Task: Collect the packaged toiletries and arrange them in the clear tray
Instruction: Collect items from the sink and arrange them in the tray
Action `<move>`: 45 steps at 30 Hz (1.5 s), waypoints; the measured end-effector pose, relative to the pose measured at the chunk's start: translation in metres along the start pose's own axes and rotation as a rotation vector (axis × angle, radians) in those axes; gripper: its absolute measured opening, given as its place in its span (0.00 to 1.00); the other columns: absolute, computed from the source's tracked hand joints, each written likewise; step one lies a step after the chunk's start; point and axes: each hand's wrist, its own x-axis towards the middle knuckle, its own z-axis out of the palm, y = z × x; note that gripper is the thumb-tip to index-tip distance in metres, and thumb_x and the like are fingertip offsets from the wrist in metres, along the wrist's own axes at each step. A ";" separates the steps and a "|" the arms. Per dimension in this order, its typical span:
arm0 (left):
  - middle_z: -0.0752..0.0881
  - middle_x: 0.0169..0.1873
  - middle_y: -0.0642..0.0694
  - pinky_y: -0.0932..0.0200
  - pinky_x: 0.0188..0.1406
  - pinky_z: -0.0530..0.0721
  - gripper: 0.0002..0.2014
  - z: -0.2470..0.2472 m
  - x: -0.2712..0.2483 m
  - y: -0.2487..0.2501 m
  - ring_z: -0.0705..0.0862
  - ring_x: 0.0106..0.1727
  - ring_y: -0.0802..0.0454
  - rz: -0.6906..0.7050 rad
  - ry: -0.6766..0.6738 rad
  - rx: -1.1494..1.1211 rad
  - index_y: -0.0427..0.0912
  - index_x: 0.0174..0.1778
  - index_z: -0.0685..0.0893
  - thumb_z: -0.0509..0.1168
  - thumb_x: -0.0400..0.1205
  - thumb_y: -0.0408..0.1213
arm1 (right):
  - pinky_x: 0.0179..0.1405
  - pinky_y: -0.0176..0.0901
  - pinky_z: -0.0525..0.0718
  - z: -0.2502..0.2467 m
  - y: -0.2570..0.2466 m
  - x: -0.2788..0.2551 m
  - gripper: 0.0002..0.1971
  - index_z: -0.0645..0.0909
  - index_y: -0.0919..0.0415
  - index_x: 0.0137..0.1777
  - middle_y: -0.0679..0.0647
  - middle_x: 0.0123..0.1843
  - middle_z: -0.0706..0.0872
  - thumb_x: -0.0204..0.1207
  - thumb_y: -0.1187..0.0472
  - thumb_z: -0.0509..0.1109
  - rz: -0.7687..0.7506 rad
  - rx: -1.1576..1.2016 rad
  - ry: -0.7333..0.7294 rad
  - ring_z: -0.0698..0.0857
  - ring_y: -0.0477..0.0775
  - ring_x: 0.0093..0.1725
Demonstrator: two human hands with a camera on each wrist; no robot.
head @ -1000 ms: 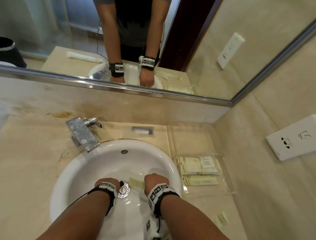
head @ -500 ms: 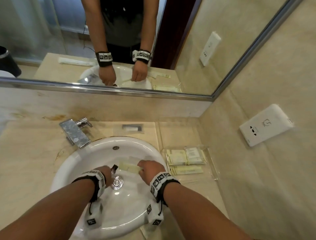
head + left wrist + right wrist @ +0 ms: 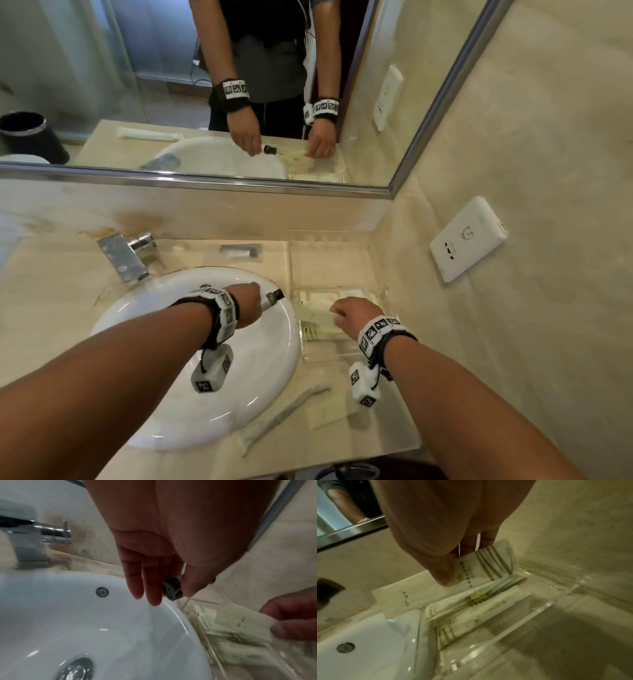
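1. while the right hand [image 3: 349, 313] hovers over the clear tray [image 3: 385, 298] beside the sink [image 3: 137, 308], it pinches a flat cream sachet [image 3: 481, 566] between thumb and fingers, low above the packets already lying there.
2. the left hand [image 3: 245, 305] holds a small dark-capped bottle [image 3: 272, 297] between thumb and fingers over the basin's right rim, just short of the tray.
3. done so far, as i judge it: several cream packets [image 3: 318, 330] lie flat in the tray's near half; the far half looks bare.
4. left to collect: a long wrapped stick-shaped item [image 3: 284, 416] and a flat sachet [image 3: 329, 413] on the counter's near edge, and a clear-bagged item [image 3: 241, 251] behind the basin by the tap [image 3: 125, 255].
5. my guess is the job is about halfway, with two items in hand about to go in.
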 end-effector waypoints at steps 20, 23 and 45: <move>0.84 0.41 0.48 0.51 0.41 0.83 0.25 0.013 0.001 0.090 0.83 0.38 0.48 0.130 -0.074 0.021 0.42 0.55 0.76 0.50 0.85 0.61 | 0.61 0.50 0.85 0.062 0.040 0.024 0.23 0.89 0.46 0.62 0.52 0.58 0.88 0.75 0.69 0.63 -0.095 -0.252 -0.136 0.82 0.60 0.61; 0.84 0.45 0.48 0.51 0.42 0.82 0.23 0.018 0.002 0.086 0.83 0.41 0.50 0.106 -0.078 0.026 0.42 0.60 0.75 0.51 0.86 0.59 | 0.53 0.47 0.87 0.061 0.038 0.027 0.21 0.91 0.51 0.52 0.51 0.42 0.84 0.70 0.72 0.63 -0.111 -0.244 -0.121 0.84 0.59 0.51; 0.83 0.49 0.44 0.54 0.41 0.78 0.21 0.048 0.035 0.122 0.81 0.44 0.45 0.183 -0.137 0.136 0.40 0.60 0.77 0.56 0.86 0.55 | 0.57 0.46 0.85 0.061 0.040 0.006 0.22 0.80 0.39 0.70 0.44 0.59 0.89 0.75 0.45 0.72 0.003 0.467 0.039 0.86 0.50 0.55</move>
